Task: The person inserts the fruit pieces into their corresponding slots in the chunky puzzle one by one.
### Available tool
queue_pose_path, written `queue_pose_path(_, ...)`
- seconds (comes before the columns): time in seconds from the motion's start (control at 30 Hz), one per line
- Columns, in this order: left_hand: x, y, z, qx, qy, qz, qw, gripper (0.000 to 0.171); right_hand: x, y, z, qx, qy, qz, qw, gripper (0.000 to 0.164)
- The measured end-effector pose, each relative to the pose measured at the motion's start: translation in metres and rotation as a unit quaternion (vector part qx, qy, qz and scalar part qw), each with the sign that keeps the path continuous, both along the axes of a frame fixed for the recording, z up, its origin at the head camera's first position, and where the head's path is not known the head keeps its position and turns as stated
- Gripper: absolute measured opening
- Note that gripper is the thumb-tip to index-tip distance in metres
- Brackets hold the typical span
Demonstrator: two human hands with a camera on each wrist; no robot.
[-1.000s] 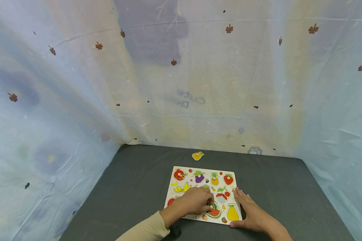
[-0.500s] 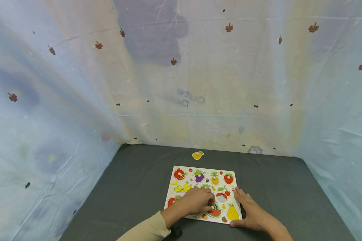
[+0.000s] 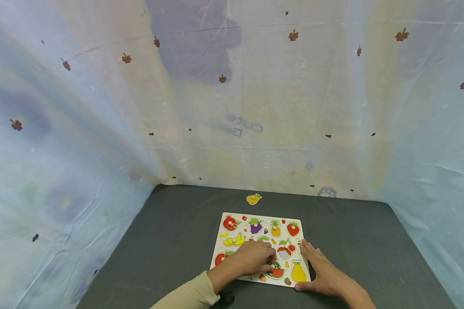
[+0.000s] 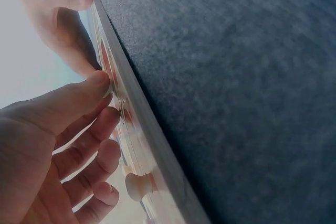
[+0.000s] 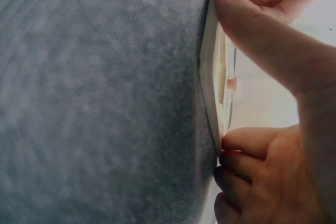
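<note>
A white fruit puzzle board (image 3: 255,280) lies flat on the dark table. My left hand (image 3: 251,257) reaches over its near half, with thumb and forefinger pinching at the knob of the watermelon piece (image 3: 277,273). In the left wrist view, the tips of thumb and forefinger meet low over the board; the knob itself is mostly hidden. My right hand (image 3: 325,274) spans the board's near right corner. Its thumb touches the front edge, and its fairly straight fingers (image 5: 247,142) lie against the right side. A yellow pear shape (image 3: 298,274), showing no knob, is beside the thumb.
Beyond the board's far edge, a loose yellow pear piece (image 3: 253,199) with a knob lies on the table (image 3: 178,231). Grape (image 3: 255,226), pineapple (image 3: 275,229), strawberry (image 3: 292,229) and banana (image 3: 234,240) pieces sit in the board. Patterned cloth (image 3: 232,163) hangs behind and at both sides.
The watermelon piece has shifted slightly to the right and turned a little under my left hand, which moved a touch right with it. My right hand stays where it was on the board.
</note>
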State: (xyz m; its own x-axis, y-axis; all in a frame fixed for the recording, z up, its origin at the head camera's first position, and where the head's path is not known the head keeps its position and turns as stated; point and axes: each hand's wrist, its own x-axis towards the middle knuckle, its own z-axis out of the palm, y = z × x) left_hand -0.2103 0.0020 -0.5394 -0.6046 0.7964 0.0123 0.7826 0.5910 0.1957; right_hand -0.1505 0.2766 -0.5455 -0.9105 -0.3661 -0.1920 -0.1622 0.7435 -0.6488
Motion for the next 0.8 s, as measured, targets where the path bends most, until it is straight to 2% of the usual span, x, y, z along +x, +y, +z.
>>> queue_pose_path(0.27,0.000,0.001,-0.001,-0.012,0.004,0.007,0.9999,0.015,-0.001,0.001,-0.005,0.010,0.013,-0.001,1.000,0.130)
queue_pose_path(0.5,0.001,-0.001,-0.001,-0.025,-0.001,0.018,0.9995,0.015,-0.001,0.000,-0.003,0.009,0.006,0.002,1.000,0.128)
queue_pose_path(0.8,-0.001,-0.020,-0.003,-0.009,0.016,0.025,0.9995,0.018,-0.001,0.000,0.003,0.011,0.005,0.011,1.000,0.126)
